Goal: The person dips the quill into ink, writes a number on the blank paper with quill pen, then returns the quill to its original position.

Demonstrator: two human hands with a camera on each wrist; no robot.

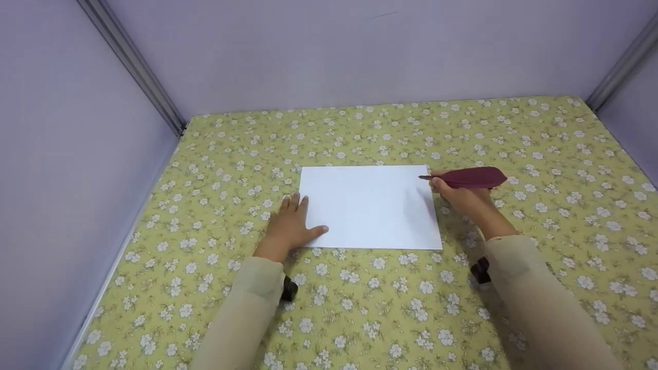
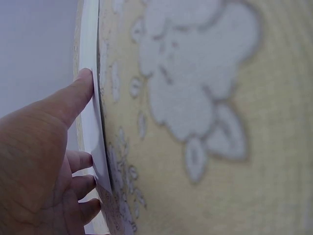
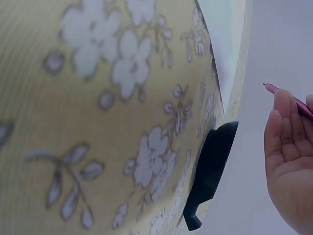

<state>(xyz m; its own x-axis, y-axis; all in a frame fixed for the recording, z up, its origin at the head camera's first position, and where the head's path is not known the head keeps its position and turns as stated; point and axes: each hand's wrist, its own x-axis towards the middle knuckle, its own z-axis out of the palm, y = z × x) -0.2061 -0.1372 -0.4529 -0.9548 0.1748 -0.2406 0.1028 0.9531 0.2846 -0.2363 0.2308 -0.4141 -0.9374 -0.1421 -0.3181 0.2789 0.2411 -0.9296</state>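
The fingers (image 1: 295, 202) of the left hand (image 1: 288, 226) are laid straight on the white sheet (image 1: 360, 205) at its 8 o'clock side in the head view, thumb spread, with nothing gripped; by the right hand (image 1: 465, 199), the feather pen (image 1: 474, 178) is pinched over the sheet's 2 o'clock corner. The sheet is set flat on the flower-patterned worktop (image 1: 380, 313). The pen's long axis is lined up almost exactly from 9 to 3 o'clock, its tip being pointed to 9 and its maroon vane to 3. In the left wrist view, the sheet is touched by the thumb at 12 o'clock of the other fingertips; light, even pressure is advised there, so that the paper is neither slid nor creased. In the right wrist view, the tip is pointed to about 10 o'clock and is judged to be lifted off the sheet. For good control, the grip is best kept close to the tip, the shaft tilted more steeply for contact, and the vane left free of the wrist.
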